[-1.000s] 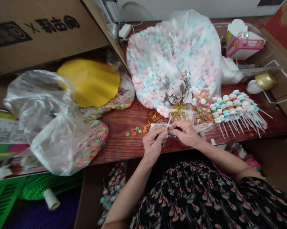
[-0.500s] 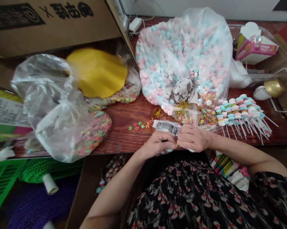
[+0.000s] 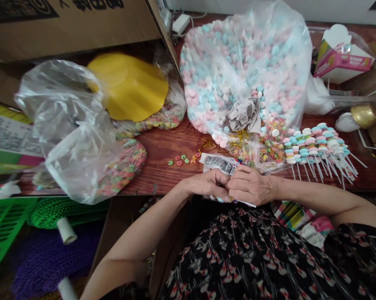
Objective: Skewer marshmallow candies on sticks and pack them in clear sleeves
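Red-brown table (image 3: 165,143), pale wall (image 3: 337,10) (apparently)

The left hand (image 3: 211,183) and right hand (image 3: 250,186), a second ago pinching a white stick (image 3: 247,204) upright above the table (image 3: 163,143), are now curled together at the table's front edge. The stick now slants down past that edge. A printed slip (image 3: 220,163), earlier mostly covered, shows farther in on the table.
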The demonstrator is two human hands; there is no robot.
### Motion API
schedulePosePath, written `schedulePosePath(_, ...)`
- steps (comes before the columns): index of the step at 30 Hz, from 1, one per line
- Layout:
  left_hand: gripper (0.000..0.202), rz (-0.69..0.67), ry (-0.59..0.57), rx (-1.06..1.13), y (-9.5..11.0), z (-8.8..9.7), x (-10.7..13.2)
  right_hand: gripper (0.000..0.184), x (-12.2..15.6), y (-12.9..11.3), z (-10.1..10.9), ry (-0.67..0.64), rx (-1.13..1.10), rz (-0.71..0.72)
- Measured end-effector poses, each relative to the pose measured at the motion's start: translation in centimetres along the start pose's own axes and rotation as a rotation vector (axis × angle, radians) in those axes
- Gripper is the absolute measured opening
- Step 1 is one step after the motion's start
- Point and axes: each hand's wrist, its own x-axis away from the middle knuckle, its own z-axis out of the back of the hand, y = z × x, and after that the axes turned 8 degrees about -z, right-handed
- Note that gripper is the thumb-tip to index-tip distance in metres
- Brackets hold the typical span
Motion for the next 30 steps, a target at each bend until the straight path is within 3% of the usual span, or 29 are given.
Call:
schedulePosePath(4,0.023,0.058,-0.091,-0.16,2.4,3.2,0.9,0.014,-0.2,-0.6,0.5,0.058,0.063,-0.041)
schedulePosePath(6,0.021,0.007,0.014,-0.3,4.7,3.7,1.6,0.014,-0.6,-0.4,0.7,0.049,0.127,-0.051)
schedulePosePath(9,0.021,-0.305,0.396,-0.552,7.9,1.3,2.4,0.017,-1.1,1.2,0.5,-0.002,0.201,-0.118)
schedulePosePath(10,0.02,-0.408,0.48,-0.608,8.3,-0.1,2.4,0.017,-1.2,2.0,0.4,-0.013,0.208,-0.17)
schedulePosePath(11,0.015,-0.471,0.488,-0.676,8.3,-1.6,2.2,0.017,-1.3,2.8,0.3,-0.013,0.207,-0.24)
schedulePosePath(13,0.007,-0.49,0.295,-0.851,7.0,-3.6,1.3,0.015,-1.6,4.0,0.3,0.037,0.174,-0.418)
schedulePosePath(15,0.01,-0.5,0.252,-0.957,4.9,-3.8,0.0,0.014,-2.0,4.2,0.6,0.12,0.061,-0.576)
schedulePosePath(16,0.015,-0.523,0.317,-0.965,3.9,-3.2,-0.6,0.014,-2.2,3.9,0.8,0.156,-0.032,-0.629)
schedulePosePath(18,0.02,-0.554,0.605,-0.87,2.4,-1.5,-1.2,0.013,-2.4,2.9,1.1,0.192,-0.25,-0.694)
schedulePosePath(19,0.02,-0.579,0.695,-0.78,1.9,-0.8,-1.3,0.013,-2.5,2.5,1.2,0.191,-0.345,-0.714)
schedulePosePath(21,0.02,-0.625,0.791,-0.57,1.3,0.0,-1.1,0.012,-2.4,2.0,0.9,0.17,-0.444,-0.746)
schedulePosePath(24,0.035,-0.681,0.867,-0.283,0.2,-0.7,-0.7,0.011,-2.4,2.0,-0.3,0.182,-0.286,-0.687)
schedulePosePath(27,0.069,-0.657,0.986,-0.131,-1.2,-2.0,0.5,0.013,-3.2,1.4,-1.7,0.271,-0.032,-0.501)
schedulePosePath(28,0.071,-0.611,0.988,-0.122,-1.6,-2.4,1.3,0.014,-3.6,0.9,-2.2,0.3,0.005,-0.443)
schedulePosePath(30,0.053,-0.487,0.961,-0.175,-2.2,-3.3,3.4,0.014,-4.8,-0.5,-3.0,0.332,-0.015,-0.377)
